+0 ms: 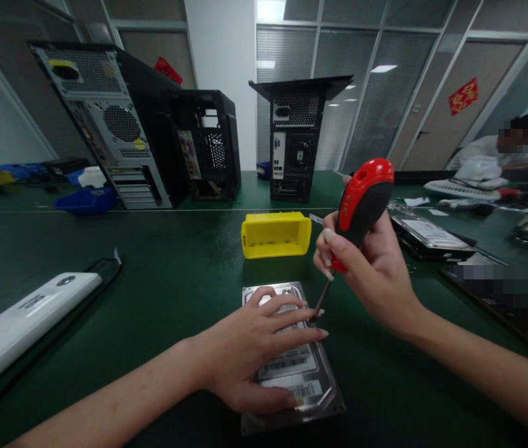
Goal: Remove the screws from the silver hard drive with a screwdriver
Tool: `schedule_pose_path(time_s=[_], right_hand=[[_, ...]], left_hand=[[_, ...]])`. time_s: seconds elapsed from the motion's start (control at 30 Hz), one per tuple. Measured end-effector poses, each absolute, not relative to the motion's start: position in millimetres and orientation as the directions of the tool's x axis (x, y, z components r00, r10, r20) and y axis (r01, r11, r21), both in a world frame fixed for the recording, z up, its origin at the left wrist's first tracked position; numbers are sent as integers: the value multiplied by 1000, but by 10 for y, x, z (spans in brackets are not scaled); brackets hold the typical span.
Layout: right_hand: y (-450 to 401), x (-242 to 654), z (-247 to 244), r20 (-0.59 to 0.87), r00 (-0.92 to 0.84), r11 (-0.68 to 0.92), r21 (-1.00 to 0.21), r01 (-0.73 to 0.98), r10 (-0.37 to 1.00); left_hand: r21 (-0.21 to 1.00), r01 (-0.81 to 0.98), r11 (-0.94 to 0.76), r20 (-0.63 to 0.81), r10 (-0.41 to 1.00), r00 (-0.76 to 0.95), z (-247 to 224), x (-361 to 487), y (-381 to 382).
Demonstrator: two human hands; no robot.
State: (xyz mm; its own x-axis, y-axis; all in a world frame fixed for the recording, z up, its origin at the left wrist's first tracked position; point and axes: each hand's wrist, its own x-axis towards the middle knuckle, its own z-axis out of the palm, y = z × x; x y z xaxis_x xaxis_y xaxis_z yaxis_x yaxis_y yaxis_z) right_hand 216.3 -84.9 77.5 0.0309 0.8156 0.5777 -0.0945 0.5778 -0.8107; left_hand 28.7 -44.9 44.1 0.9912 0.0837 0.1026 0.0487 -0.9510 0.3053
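Observation:
A silver hard drive [292, 363] with white labels lies on the green table in front of me. Across its top rests my left hand [264, 348], open, fingers stretched out and thumb flat on the label side. My right hand [367, 261] is closed round the red and black handle of a screwdriver [364, 199]. The shaft slants down to the left, and its tip meets the drive's right edge beside my left fingertips. The screw head under the tip is hidden. Just behind the drive stands a yellow plastic bin [276, 252] with small dark bits inside.
Computer cases [124, 124] [212, 146] [294, 140] line the back. A white power strip [35, 323] with a black cable lies left, near a blue bin [85, 201]. More drives [432, 239] and a dark flat panel [492, 305] are right. Another person [525, 149] sits far right.

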Motion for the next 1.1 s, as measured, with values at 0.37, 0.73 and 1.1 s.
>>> schedule_pose_path(time_s=[0.37, 0.73, 1.1], right_hand=[[-861, 2190, 779, 554, 13, 552, -827, -112, 833], [-893, 2254, 839, 556, -116, 546, -831, -108, 823], [-879, 2167, 855, 552, 0, 540, -816, -207, 834]], left_hand=[[306, 54, -950, 96, 88, 992, 451, 284, -451], [306, 49, -951, 97, 82, 992, 447, 289, -448], [296, 40, -954, 111, 76, 991, 423, 288, -441]])
